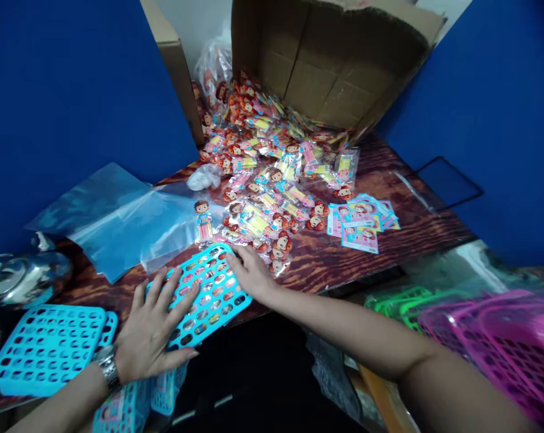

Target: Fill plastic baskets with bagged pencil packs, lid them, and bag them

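Left hand [152, 331] flat, right hand [250, 272] unclenched on turquoise tray [208, 294]; packet pile [262, 180], cardboard box [335, 60] behind.

No legible text anywhere (print on the packets [272, 180] too blurred)

Bare forearms, no sleeves; a silver metal wristwatch [106, 365] circles the left wrist.
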A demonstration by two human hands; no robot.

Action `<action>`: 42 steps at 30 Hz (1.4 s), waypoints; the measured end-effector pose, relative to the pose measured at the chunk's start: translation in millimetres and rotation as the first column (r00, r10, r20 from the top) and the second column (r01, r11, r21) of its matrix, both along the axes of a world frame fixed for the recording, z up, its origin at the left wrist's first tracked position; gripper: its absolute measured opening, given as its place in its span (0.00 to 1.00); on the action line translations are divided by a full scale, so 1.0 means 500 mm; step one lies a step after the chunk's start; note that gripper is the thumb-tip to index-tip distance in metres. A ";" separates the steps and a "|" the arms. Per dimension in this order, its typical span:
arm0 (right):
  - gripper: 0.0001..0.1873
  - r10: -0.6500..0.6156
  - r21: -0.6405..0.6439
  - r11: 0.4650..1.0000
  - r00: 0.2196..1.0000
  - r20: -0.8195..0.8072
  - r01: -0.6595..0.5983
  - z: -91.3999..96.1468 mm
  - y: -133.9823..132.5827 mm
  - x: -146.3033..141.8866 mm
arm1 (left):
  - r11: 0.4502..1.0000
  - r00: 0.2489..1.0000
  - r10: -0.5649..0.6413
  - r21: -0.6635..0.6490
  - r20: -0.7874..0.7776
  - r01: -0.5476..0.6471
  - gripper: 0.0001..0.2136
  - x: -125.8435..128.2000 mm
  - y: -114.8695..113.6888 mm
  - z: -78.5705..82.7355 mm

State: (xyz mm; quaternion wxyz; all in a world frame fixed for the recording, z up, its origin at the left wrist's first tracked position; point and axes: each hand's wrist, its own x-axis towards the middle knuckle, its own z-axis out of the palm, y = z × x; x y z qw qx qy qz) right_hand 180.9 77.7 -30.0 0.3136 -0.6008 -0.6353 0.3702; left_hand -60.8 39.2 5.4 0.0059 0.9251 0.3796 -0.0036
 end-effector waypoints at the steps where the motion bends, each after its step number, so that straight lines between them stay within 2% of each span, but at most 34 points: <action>1: 0.17 -0.004 -0.032 0.999 0.999 -0.033 0.003 -0.001 0.008 0.002 | 1.000 1.000 0.001 -0.003 0.001 -0.001 0.47 0.002 0.000 0.001; 7: 0.11 -0.036 0.018 0.999 0.977 -0.210 0.041 -0.007 0.023 0.006 | 1.000 1.000 0.003 -0.005 0.004 -0.003 0.47 0.004 0.001 0.002; 14: 0.14 0.017 0.006 1.000 0.986 -0.163 -0.016 -0.009 0.024 0.007 | 1.000 1.000 0.016 -0.022 0.026 -0.015 0.47 0.008 0.003 -0.001; 19: 0.11 0.057 0.026 0.998 0.977 -0.207 -0.053 -0.013 0.047 0.006 | 0.997 0.996 0.053 -0.056 0.075 -0.048 0.47 0.012 0.005 -0.002; 23: 0.10 0.096 -0.037 0.994 0.969 -0.228 -0.107 -0.002 0.061 0.010 | 0.996 0.994 0.071 -0.057 0.084 -0.066 0.46 0.010 0.001 0.000; 26: 0.09 0.140 -0.039 0.989 0.985 -0.097 -0.145 0.007 0.080 0.007 | 0.997 0.994 0.073 -0.039 0.080 -0.070 0.45 0.012 -0.005 0.003; 29: 0.15 0.201 -0.054 0.979 0.978 0.058 -0.198 0.013 0.112 -0.006 | 0.996 0.993 0.093 -0.024 0.078 -0.091 0.44 0.018 -0.011 0.006; 32: 0.20 0.263 -0.067 0.964 0.959 0.109 -0.257 0.018 0.140 -0.023 | 0.991 0.989 0.131 -0.025 0.063 -0.129 0.44 0.021 -0.015 0.006; 36: 0.19 0.321 -0.101 0.946 0.929 0.185 -0.307 0.027 0.158 -0.034 | 0.992 0.990 0.125 -0.019 0.060 -0.124 0.44 0.017 -0.015 0.003; 40: 0.19 0.407 -0.167 0.913 0.840 0.357 -0.372 0.041 0.168 -0.039 | 0.992 0.990 0.127 -0.037 0.067 -0.124 0.44 0.013 -0.012 0.001; 42: 0.18 0.430 -0.139 0.898 0.765 0.479 -0.418 0.050 0.168 -0.042 | 0.989 0.988 0.142 -0.044 0.061 -0.139 0.44 0.013 -0.014 -0.001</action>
